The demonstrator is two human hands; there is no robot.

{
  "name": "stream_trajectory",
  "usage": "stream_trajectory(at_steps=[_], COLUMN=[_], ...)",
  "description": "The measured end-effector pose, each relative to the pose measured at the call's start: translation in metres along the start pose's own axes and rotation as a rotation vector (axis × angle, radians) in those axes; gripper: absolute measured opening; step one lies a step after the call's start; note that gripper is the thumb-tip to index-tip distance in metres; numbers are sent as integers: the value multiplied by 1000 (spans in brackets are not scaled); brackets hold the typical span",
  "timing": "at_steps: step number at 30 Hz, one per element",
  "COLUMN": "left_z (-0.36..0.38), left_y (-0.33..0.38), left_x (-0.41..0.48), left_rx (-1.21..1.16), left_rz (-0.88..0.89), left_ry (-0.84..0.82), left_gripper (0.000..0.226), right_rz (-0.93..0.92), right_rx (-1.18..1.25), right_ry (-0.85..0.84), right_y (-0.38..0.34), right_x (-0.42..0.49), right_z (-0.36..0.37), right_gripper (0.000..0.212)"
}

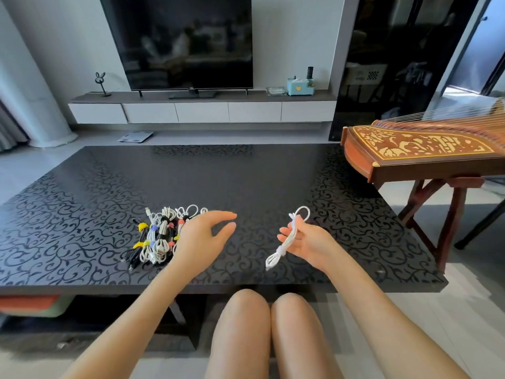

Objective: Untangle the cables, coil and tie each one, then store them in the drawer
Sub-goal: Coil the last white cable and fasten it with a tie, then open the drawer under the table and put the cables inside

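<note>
Nearest, two bare knees [267, 310] sit just short of the table's six o'clock edge. Above them the right hand [306, 239], palm up, holds a white cable [287, 243], fingers and thumb curled loosely round its middle. The cable is folded into a slim bundle: one loop stands above the fingers, and the lower loops hang free below the hand, drawn in by what looks like a white tie. It is held just above the table, toward five o'clock.

The left hand [203, 236] hovers with fingers straight and spread, holding nothing. Just at its nine o'clock lies a pile of cables [157, 239], white and black, each coiled and bound with yellow, blue, red or black ties, resting toward seven o'clock on the table.

The table [246, 173] is low and black with a glossy scroll pattern. At its two o'clock corner a wooden zither [420, 151] stands on a trestle. Beyond, at twelve o'clock, a scale [135, 136] lies on the floor below a white console [202, 110] carrying a dark television [180, 39].
</note>
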State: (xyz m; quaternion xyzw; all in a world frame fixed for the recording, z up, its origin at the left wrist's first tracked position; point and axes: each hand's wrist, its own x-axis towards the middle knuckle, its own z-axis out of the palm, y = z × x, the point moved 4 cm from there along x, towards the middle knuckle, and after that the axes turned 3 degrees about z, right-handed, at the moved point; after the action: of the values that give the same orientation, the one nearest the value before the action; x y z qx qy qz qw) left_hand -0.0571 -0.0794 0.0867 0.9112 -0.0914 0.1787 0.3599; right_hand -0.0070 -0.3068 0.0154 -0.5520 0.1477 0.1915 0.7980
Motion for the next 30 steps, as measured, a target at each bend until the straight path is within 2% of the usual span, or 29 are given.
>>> stream_trajectory(at_steps=[4, 13, 16, 21, 24, 26, 28, 30], left_z=[-26, -53, -54, -55, -60, -64, -67, -63], left_y=[-83, -210, -236, -272, -279, -282, -288, -304], left_x=[0, -27, -51, -89, -94, -99, -111, -135], left_rx=[50, 82, 76, 8, -47, -79, -74, -43], left_rz=[-355, -711, -786, -846, -784, -748, -743, -820], left_ry=[89, 335, 483, 624, 673, 738, 820, 886], left_gripper=[20, 23, 19, 9, 11, 11, 8, 6], right_rz=[38, 62, -46, -244, -513, -800, -1098, -1349], right_rx=[-318, -383, -643, -1287, -1607, -1645, -1556, -1514], right_ry=[159, 177, 206, 258, 370, 365, 148, -73], right_y=[16, 55, 68, 78, 74, 75, 92, 122], right_x=[24, 100, 127, 155, 143, 123, 95, 69], right_z=[37, 168, 198, 227, 234, 246, 260, 271], right_gripper=[30, 30, 41, 49, 42, 31, 21, 21])
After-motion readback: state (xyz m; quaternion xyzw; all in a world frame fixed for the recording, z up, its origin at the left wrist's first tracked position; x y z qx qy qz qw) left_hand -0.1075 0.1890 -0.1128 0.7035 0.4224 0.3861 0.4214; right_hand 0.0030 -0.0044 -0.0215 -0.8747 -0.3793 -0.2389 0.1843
